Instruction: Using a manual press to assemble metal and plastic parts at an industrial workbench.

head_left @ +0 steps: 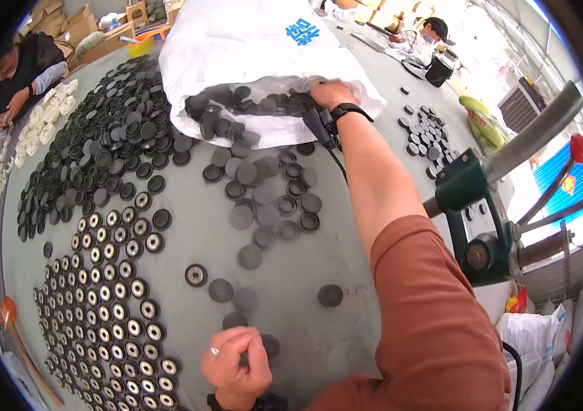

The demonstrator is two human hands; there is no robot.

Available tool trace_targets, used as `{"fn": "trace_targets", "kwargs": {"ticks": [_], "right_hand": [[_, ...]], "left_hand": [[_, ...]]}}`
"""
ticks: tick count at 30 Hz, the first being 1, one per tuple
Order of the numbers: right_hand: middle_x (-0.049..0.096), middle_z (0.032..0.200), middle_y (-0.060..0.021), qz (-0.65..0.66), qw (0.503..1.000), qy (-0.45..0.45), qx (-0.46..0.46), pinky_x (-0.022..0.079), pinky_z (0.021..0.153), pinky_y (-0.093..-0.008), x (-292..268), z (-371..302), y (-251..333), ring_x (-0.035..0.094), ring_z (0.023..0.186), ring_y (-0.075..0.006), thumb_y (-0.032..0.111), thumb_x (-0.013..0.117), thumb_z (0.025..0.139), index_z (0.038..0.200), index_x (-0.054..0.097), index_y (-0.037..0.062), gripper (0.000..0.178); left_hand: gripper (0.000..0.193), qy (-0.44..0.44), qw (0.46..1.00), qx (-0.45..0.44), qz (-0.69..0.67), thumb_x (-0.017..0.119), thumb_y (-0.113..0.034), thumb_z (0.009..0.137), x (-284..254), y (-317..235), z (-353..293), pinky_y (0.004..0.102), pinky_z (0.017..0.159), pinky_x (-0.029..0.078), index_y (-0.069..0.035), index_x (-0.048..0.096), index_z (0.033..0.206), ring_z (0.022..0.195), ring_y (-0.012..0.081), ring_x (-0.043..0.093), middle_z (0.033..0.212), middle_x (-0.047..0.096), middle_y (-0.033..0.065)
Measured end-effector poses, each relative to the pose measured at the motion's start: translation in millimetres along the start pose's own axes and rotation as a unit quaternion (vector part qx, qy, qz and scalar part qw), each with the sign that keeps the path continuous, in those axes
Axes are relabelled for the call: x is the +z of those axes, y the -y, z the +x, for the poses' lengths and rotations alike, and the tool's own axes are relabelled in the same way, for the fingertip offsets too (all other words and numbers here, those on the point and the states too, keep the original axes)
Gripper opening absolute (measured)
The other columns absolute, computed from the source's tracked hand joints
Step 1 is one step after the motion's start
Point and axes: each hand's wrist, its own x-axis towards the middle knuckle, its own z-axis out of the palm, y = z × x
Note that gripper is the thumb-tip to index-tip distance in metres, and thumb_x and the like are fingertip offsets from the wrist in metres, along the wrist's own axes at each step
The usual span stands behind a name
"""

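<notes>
Where its open mouth faces you, the white sack lies across the far part of the worktop, with black discs inside and at its lower lip. More of them, some blurred, trail from there toward you. Your right hand is at the right side of the mouth; its fingers are partly hidden, so you can't fairly tell whether they are closed on the edge. Your left hand is near you, its fingers curled into a loose fist, just beside the nearest discs. To the left of the sack you have a big heap of black caps, and nearer, rows of black pieces with metallic rings. Beyond your right arm stands a green press, with a smaller disc cluster farther off. One person is at far left, another at far right.
</notes>
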Motion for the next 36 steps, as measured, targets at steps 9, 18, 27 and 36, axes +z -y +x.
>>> {"fn": "trace_targets", "kwargs": {"ticks": [9,18,27,36], "right_hand": [[0.043,0.133,-0.0132,-0.009,0.982,0.126,-0.138,0.03,0.102,-0.0378,12.3,-12.8,40.8,0.04,0.123,-0.0299,0.065,0.047,0.073,0.127,0.047,0.0099,0.076],[0.062,0.104,-0.0132,-0.073,0.943,0.177,-0.273,0.045,0.081,-0.0338,16.7,-21.2,36.3,0.058,0.094,-0.0238,0.046,0.058,0.07,0.107,0.061,0.0055,0.054],[0.064,0.099,-0.0075,0.056,0.903,0.269,-0.329,0.044,0.081,-0.0289,-34.9,-118.3,21.4,0.057,0.093,-0.0197,0.038,0.069,0.067,0.102,0.065,0.012,0.044],[0.062,0.107,-0.0117,0.013,0.938,0.078,-0.337,0.041,0.089,-0.0375,4.1,-56.0,44.8,0.057,0.1,-0.0281,0.043,0.048,0.083,0.111,0.06,0.0096,0.045]], "left_hand": [[0.007,0.016,0.998,-0.056,0.016,0.058,0.005,0.069,6.7,-5.6,3.3,0.0257,0.054,0.047,-0.002,0.06,0.071,0.06,0.0188,0.06,0.072,0.063,0.0115],[0.006,0.003,0.999,-0.015,-0.041,0.063,0.001,0.069,13.5,3.0,1.1,0.0264,0.048,0.046,-0.005,0.061,0.071,0.055,0.0173,0.058,0.071,0.063,0.0068],[0.005,0.017,0.997,-0.048,-0.053,0.058,0.002,0.075,8.2,0.6,-0.5,0.0272,0.059,0.045,0.001,0.058,0.07,0.065,0.0188,0.057,0.074,0.061,0.0108],[0.005,0.037,0.994,-0.087,-0.062,0.058,0.003,0.074,7.3,-8.9,0.3,0.0269,0.058,0.045,0.001,0.057,0.07,0.064,0.0192,0.057,0.072,0.061,0.0109]]}}
